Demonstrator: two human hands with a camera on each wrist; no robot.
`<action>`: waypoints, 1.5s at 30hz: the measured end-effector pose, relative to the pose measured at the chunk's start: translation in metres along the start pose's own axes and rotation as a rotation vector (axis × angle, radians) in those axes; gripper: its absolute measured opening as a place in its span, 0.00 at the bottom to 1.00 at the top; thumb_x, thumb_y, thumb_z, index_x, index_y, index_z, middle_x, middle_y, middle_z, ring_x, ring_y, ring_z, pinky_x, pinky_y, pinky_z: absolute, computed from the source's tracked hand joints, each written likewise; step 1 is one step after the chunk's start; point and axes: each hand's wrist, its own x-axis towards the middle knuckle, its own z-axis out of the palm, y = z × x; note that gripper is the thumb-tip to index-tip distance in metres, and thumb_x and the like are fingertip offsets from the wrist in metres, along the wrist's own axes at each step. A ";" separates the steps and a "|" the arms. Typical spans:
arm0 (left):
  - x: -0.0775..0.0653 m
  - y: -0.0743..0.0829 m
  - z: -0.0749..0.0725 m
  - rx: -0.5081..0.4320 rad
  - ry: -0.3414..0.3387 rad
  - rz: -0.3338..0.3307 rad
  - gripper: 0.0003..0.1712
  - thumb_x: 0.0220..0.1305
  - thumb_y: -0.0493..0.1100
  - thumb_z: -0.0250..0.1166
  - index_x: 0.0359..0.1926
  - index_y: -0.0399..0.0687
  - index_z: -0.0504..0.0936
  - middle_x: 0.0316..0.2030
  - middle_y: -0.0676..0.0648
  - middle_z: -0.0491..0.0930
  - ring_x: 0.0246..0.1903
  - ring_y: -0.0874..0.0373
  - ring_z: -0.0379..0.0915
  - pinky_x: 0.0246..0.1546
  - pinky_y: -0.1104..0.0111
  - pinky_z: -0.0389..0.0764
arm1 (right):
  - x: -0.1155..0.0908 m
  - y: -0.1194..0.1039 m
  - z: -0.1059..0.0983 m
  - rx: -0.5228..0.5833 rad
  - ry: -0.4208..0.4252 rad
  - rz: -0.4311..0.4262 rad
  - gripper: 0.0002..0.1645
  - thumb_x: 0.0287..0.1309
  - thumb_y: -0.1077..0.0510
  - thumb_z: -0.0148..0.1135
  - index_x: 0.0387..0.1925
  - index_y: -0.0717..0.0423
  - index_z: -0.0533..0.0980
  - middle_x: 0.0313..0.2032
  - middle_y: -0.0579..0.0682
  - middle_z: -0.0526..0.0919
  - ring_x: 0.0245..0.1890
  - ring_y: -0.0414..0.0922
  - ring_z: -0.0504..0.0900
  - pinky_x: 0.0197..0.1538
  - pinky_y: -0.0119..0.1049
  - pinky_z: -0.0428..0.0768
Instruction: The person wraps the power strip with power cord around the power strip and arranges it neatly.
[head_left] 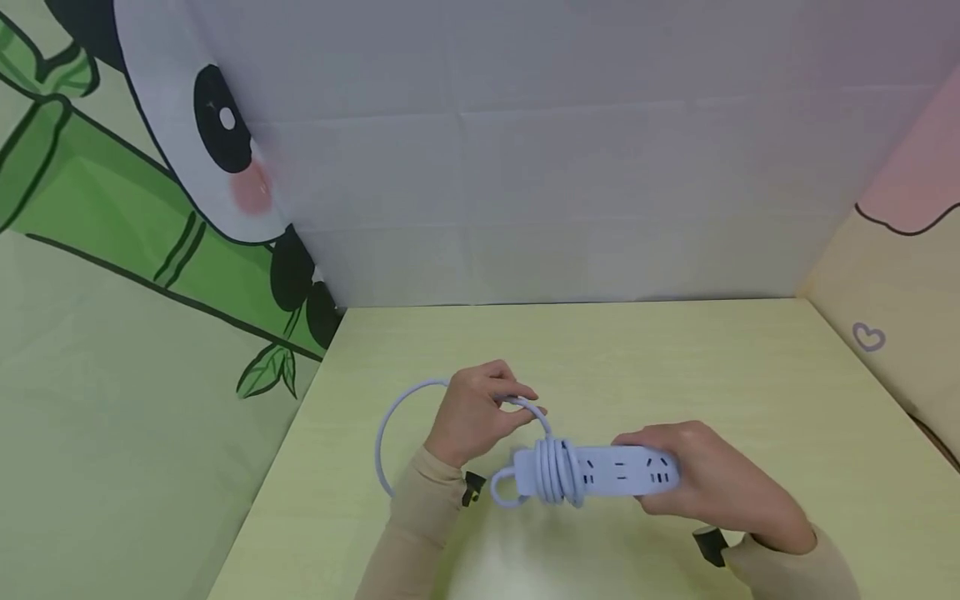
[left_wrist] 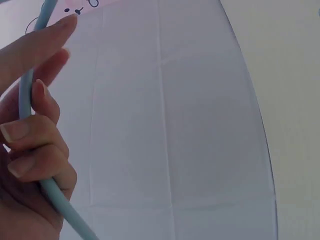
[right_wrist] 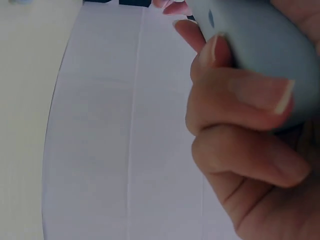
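A white power strip [head_left: 622, 470] is held above the table by my right hand [head_left: 701, 475], which grips its right end. In the right wrist view, curled fingers [right_wrist: 240, 105] wrap around the rounded end of the strip [right_wrist: 270, 45]. Several turns of its white cord [head_left: 558, 472] are wound around the strip's left part. My left hand [head_left: 480, 408] holds the loose length of cord up and left of the strip. The left wrist view shows the cord [left_wrist: 70, 215] running through the curled fingers [left_wrist: 42, 135]. Beyond that hand the cord arcs left and passes behind the left forearm.
The pale wooden table [head_left: 675, 358] lies beneath both hands. A plain light cloth wall [head_left: 562, 192] rises at its back edge. Printed panels stand at the sides, the left one with a green bamboo drawing [head_left: 112, 183]. Small black wrist mounts [head_left: 711, 546] show at the sleeves.
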 end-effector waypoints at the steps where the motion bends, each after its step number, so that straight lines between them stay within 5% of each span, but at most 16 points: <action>1: 0.000 0.002 0.001 0.054 0.016 0.004 0.09 0.45 0.41 0.83 0.30 0.50 0.92 0.23 0.56 0.78 0.20 0.66 0.71 0.24 0.79 0.71 | 0.001 -0.001 0.001 -0.023 0.006 -0.006 0.30 0.43 0.63 0.76 0.51 0.44 0.82 0.45 0.38 0.87 0.37 0.31 0.79 0.37 0.29 0.79; 9: 0.001 0.023 0.005 0.458 0.111 0.057 0.10 0.42 0.46 0.85 0.25 0.55 0.91 0.19 0.58 0.82 0.17 0.67 0.77 0.18 0.76 0.71 | 0.010 -0.006 0.012 -0.238 0.074 0.039 0.30 0.38 0.60 0.79 0.50 0.48 0.84 0.40 0.39 0.87 0.33 0.34 0.80 0.35 0.31 0.78; 24: -0.001 0.051 0.008 0.768 0.142 0.073 0.11 0.41 0.31 0.72 0.15 0.50 0.83 0.15 0.54 0.75 0.12 0.65 0.54 0.11 0.74 0.52 | 0.018 -0.005 0.017 -0.360 0.214 0.071 0.28 0.35 0.59 0.79 0.45 0.49 0.84 0.34 0.43 0.87 0.26 0.35 0.78 0.26 0.30 0.74; 29: -0.003 0.058 0.009 0.806 0.158 0.021 0.12 0.43 0.32 0.73 0.13 0.49 0.81 0.14 0.53 0.74 0.12 0.65 0.53 0.11 0.75 0.53 | 0.021 -0.004 0.017 -0.376 0.260 0.083 0.28 0.36 0.60 0.79 0.46 0.50 0.84 0.35 0.46 0.87 0.26 0.37 0.80 0.26 0.33 0.76; 39: -0.008 0.077 0.014 0.772 0.075 -0.094 0.10 0.55 0.42 0.78 0.24 0.44 0.85 0.19 0.50 0.79 0.12 0.62 0.69 0.12 0.70 0.70 | 0.022 0.001 0.017 -0.387 0.322 0.097 0.27 0.36 0.61 0.79 0.45 0.51 0.84 0.34 0.47 0.87 0.26 0.39 0.79 0.26 0.35 0.75; 45: -0.008 0.080 0.015 0.653 0.046 -0.123 0.11 0.64 0.42 0.71 0.27 0.43 0.83 0.17 0.51 0.74 0.12 0.64 0.56 0.12 0.75 0.59 | 0.023 0.007 0.012 -0.371 0.371 0.106 0.28 0.37 0.60 0.79 0.47 0.53 0.84 0.36 0.51 0.88 0.27 0.41 0.80 0.27 0.36 0.74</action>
